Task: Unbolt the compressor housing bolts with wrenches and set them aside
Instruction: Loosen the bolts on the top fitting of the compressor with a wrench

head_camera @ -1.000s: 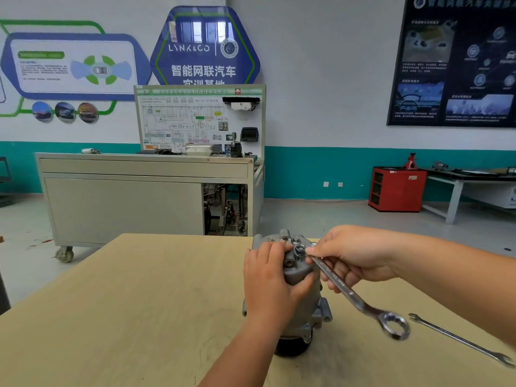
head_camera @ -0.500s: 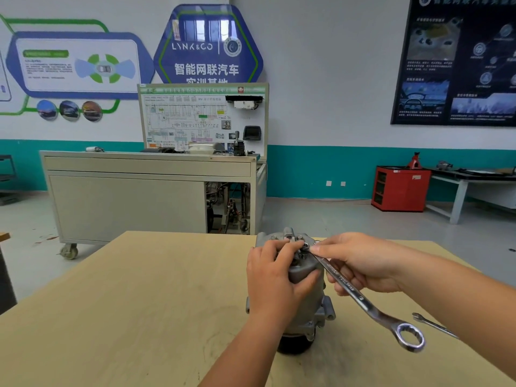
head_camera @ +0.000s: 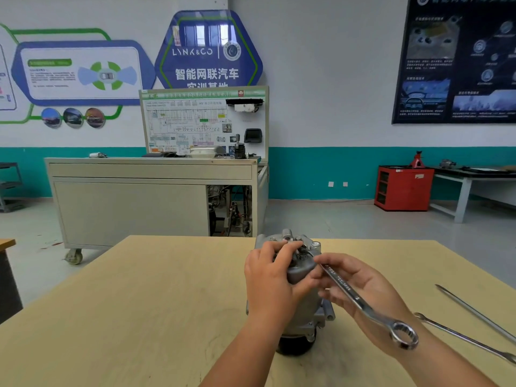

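Note:
A grey metal compressor (head_camera: 303, 308) stands upright on the wooden table (head_camera: 139, 317), with bolts (head_camera: 300, 248) on its top housing. My left hand (head_camera: 272, 277) grips the top of the compressor, fingers curled over the housing. My right hand (head_camera: 354, 283) holds a combination wrench (head_camera: 360, 303) by its shaft. The wrench's far end sits at a bolt on top, and its ring end points toward me at the lower right.
Two more long wrenches (head_camera: 469, 339) lie on the table to the right of my right arm. Beyond the table stand a wheeled grey training bench (head_camera: 150, 202), a red cabinet (head_camera: 403, 188) and a side table (head_camera: 474, 177) at the right wall.
The wrench's ring end has swung further right and toward me. My right hand has turned palm-up along the shaft. My left hand stays on the housing.

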